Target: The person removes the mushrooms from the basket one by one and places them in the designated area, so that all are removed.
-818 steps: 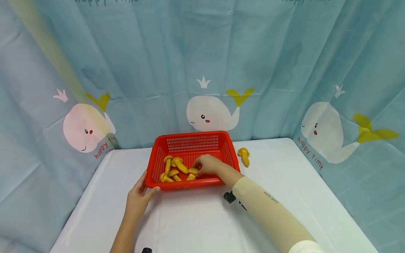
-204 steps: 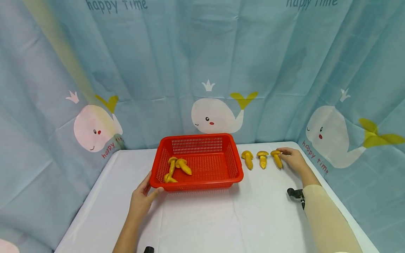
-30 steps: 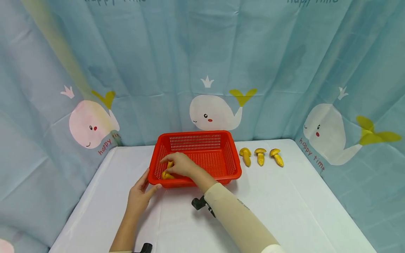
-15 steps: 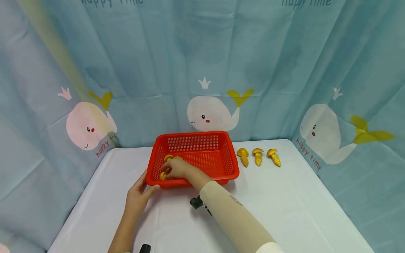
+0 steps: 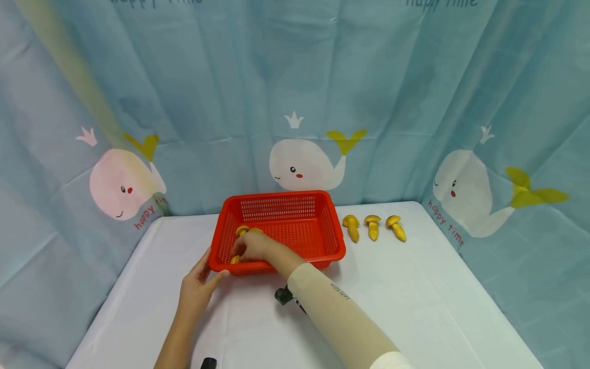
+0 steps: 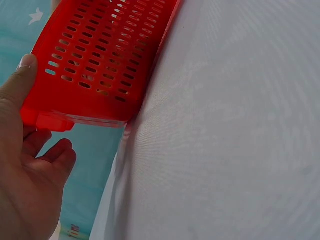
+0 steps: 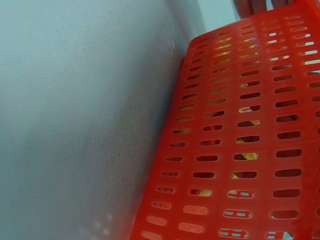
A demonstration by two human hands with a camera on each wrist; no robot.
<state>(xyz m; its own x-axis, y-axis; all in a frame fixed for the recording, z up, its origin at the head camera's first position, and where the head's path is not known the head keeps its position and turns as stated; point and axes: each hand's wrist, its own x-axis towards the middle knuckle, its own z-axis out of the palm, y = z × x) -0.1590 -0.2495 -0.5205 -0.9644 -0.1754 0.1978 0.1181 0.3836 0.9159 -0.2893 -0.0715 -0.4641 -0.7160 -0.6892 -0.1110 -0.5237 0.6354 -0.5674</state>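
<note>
A red plastic basket (image 5: pixel 329 251) with slotted walls stands on the table. My left hand (image 5: pixel 194 292) holds its near left corner, thumb on the rim and fingers below it in the left wrist view (image 6: pixel 30 165). My right hand (image 5: pixel 251 247) reaches inside, fingers curled round a yellow mushroom (image 5: pixel 235 260) near the front left; its fingertips and most of the mushroom are hidden. Behind the hand, caps of another mushroom (image 5: pixel 241 230) and a third one (image 5: pixel 256 230) show. Through the slots in the right wrist view, bits of yellow mushroom (image 7: pixel 248 156) appear.
Right of the basket, three yellow mushrooms lie in a row, caps toward the back: a near one (image 5: pixel 352 228), a middle one (image 5: pixel 373 227) and a far one (image 5: pixel 396 228). A blue curtain (image 5: pixel 387 154) with whale prints borders the white table (image 5: pixel 415 287).
Two more mushrooms have joined the single one on the table, and the basket holds fewer. After setting the third down, my right hand returned to the basket and closed round another mushroom.
</note>
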